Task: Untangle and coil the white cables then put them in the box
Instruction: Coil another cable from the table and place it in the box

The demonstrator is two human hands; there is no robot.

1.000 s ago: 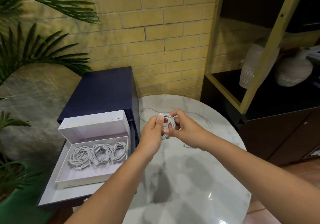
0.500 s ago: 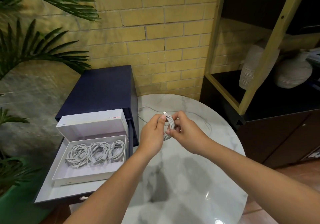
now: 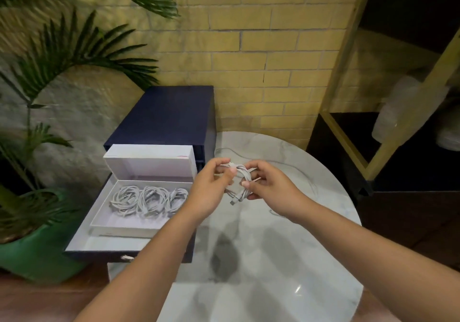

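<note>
White cable coil (image 3: 240, 176) looks light, limp and springy; left hand (image 3: 211, 192) and right hand (image 3: 271, 189) both pinch its bundled loops; gripping across all wraps should stop unwinding.

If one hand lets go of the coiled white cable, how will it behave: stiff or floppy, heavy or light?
Probably floppy: the coiled white cable hangs in uneven loops between the left hand and right hand, plug end dangling. Likely light: fingertips alone hold it. No tie shows; it may loosen.
</note>
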